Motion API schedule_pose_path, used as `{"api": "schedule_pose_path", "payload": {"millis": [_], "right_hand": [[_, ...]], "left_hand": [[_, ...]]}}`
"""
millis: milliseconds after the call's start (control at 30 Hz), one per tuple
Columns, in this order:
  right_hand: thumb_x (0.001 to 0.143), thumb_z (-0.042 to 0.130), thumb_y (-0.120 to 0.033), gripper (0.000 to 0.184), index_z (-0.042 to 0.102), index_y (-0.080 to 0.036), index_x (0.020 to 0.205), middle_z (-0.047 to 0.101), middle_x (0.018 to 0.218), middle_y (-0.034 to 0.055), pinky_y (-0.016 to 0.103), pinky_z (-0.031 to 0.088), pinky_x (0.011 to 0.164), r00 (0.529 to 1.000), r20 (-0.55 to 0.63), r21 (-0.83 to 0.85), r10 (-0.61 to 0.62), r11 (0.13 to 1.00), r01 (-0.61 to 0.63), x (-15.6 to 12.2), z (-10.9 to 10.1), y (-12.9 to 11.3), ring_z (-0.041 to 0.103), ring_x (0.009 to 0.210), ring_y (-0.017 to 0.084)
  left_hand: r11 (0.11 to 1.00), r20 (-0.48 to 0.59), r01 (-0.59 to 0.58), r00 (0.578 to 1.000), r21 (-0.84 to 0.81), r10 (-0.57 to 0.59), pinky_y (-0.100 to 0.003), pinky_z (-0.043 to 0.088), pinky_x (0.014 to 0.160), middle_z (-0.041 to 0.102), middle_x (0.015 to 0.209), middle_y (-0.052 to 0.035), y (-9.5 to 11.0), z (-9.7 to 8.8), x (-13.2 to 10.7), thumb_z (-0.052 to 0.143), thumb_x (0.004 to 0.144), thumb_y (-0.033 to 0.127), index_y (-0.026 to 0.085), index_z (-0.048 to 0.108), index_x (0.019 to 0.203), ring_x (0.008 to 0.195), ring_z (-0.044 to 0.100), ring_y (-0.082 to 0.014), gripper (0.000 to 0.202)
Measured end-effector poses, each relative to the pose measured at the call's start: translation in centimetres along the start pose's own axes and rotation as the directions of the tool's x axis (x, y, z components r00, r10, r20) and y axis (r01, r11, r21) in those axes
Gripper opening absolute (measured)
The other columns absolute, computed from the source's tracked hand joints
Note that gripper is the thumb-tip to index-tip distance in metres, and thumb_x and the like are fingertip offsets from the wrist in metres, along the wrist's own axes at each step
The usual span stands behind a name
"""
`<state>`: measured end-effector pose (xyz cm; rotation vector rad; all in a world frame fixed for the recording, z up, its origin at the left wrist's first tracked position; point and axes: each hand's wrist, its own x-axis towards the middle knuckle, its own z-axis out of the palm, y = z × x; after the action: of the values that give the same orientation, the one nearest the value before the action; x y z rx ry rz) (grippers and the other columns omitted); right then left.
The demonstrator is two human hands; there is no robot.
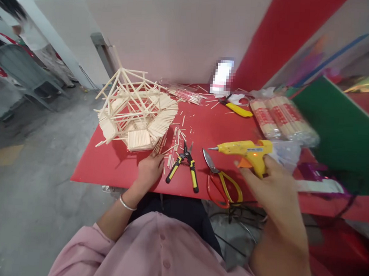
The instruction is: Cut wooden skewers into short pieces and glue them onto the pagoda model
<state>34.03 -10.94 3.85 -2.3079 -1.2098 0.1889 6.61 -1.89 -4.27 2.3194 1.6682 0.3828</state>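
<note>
My right hand (270,185) is closed round the handle of a yellow glue gun (244,149), held above the red table (108,167) with its nozzle pointing left. My left hand (150,169) rests near the table's front edge, fingers curled over short wooden sticks (173,147); what it pinches I cannot make out. Just beyond it stands a model house of wooden sticks (133,110) with an open roof frame.
Yellow-handled cutters (186,165) and scissors (221,179) lie between my hands. Packs of sticks (281,118) and a yellow knife (238,110) lie at the back. A green board (342,134) leans at the right. A grey chair (17,69) stands far left.
</note>
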Motion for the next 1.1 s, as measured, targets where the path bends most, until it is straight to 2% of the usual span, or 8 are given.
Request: {"api": "schedule_pose_path", "payload": {"millis": [133, 333, 467, 567, 700, 867, 967, 1100], "right_hand": [[0.066, 0.056, -0.054, 0.032, 0.049, -0.024, 0.074, 0.051, 0.062, 0.0003, 0.031, 0.032, 0.056, 0.999, 0.04, 0.117, -0.015, 0.993, 0.01, 0.7, 1.8, 1.3, 0.042, 0.056, 0.017], [0.068, 0.058, -0.052, 0.03, 0.051, -0.024, 0.071, 0.052, 0.059, -0.001, 0.031, 0.032, 0.054, 0.995, 0.069, 0.253, -0.066, 0.966, 0.046, 1.6, 4.4, 2.2, 0.044, 0.055, 0.017], [0.071, 0.059, -0.051, 0.029, 0.055, -0.023, 0.078, 0.056, 0.066, -0.0009, 0.03, 0.035, 0.057, 0.991, 0.127, 0.265, -0.037, 0.964, 0.002, 1.8, 5.5, 2.0, 0.049, 0.059, 0.017], [0.072, 0.058, -0.049, 0.027, 0.055, -0.023, 0.079, 0.055, 0.066, -0.0017, 0.029, 0.034, 0.057, 0.994, 0.104, 0.245, -0.022, 0.97, -0.004, 2.2, 5.8, 1.4, 0.048, 0.058, 0.016], [0.073, 0.056, -0.045, 0.022, 0.053, -0.023, 0.074, 0.052, 0.06, -0.0024, 0.029, 0.033, 0.056, 0.998, 0.066, 0.247, -0.001, 0.969, -0.016, 2.8, 6.8, 0.4, 0.046, 0.056, 0.015], [0.076, 0.055, -0.041, 0.028, 0.061, -0.019, 0.092, 0.066, 0.064, 0.0021, 0.031, 0.042, 0.06, 0.975, 0.216, 0.432, 0.047, 0.891, -0.139, 2.3, 9.3, 0.8, 0.059, 0.059, 0.02], [0.078, 0.054, -0.043, 0.032, 0.062, -0.018, 0.098, 0.07, 0.067, 0.0041, 0.032, 0.046, 0.063, 0.966, 0.254, 0.481, 0.052, 0.86, -0.172, 1.8, 10.6, 1.5, 0.065, 0.067, 0.023], [0.078, 0.055, -0.045, 0.034, 0.062, -0.018, 0.097, 0.07, 0.067, 0.0046, 0.033, 0.045, 0.065, 0.973, 0.222, 0.431, 0.065, 0.888, -0.158, 2.1, 11.1, 1.9, 0.066, 0.069, 0.024]], "left_hand": [[0.995, 0.105, 0.023, 0.994, 0.093, -0.033, -0.027, 0.043, 0.068, 0.068, 0.111, -0.007, 0.9, -1.0, 0.9, 0.048, 0.095, 0.028, 0.024, 0.072, 0.101, 0.088, 0.065, -0.019, 0.025], [0.995, 0.178, 0.1, 0.979, 0.025, -0.103, -0.028, 0.043, 0.071, 0.068, 0.093, -0.0044, 1.4, -1.8, -0.6, 0.059, 0.088, 0.035, 0.023, 0.071, 0.087, 0.089, 0.064, -0.0199, 0.017], [0.977, 0.199, 0.154, 0.963, 0.145, -0.181, -0.028, 0.042, 0.065, 0.068, 0.097, -0.0055, 2.0, -1.4, -1.5, 0.057, 0.086, 0.031, 0.023, 0.07, 0.09, 0.086, 0.065, -0.0206, 0.016], [0.962, 0.208, 0.147, 0.958, 0.231, -0.196, -0.028, 0.041, 0.063, 0.067, 0.101, -0.0072, 2.3, -1.4, -1.4, 0.051, 0.088, 0.025, 0.022, 0.07, 0.093, 0.083, 0.065, -0.0205, 0.02], [0.974, 0.173, 0.089, 0.977, 0.209, -0.126, -0.028, 0.042, 0.066, 0.067, 0.104, -0.0081, 2.8, -1.8, -0.4, 0.046, 0.092, 0.025, 0.021, 0.069, 0.095, 0.086, 0.065, -0.0201, 0.023], [0.991, 0.253, -0.092, 0.965, 0.094, 0.066, -0.029, 0.044, 0.071, 0.069, 0.092, -0.0082, 4.7, -1.4, 1.1, 0.047, 0.094, 0.032, 0.02, 0.067, 0.086, 0.09, 0.064, -0.022, 0.025], [0.989, 0.265, -0.103, 0.962, 0.103, 0.072, -0.032, 0.045, 0.069, 0.067, 0.091, -0.0095, 5.7, -0.4, 1.2, 0.05, 0.091, 0.031, 0.018, 0.066, 0.092, 0.086, 0.064, -0.024, 0.02], [0.997, 0.232, -0.075, 0.971, 0.037, 0.064, -0.031, 0.045, 0.066, 0.064, 0.095, -0.0097, 6.7, 1.7, 0.7, 0.05, 0.09, 0.022, 0.016, 0.064, 0.099, 0.08, 0.063, -0.0219, 0.018]]}}
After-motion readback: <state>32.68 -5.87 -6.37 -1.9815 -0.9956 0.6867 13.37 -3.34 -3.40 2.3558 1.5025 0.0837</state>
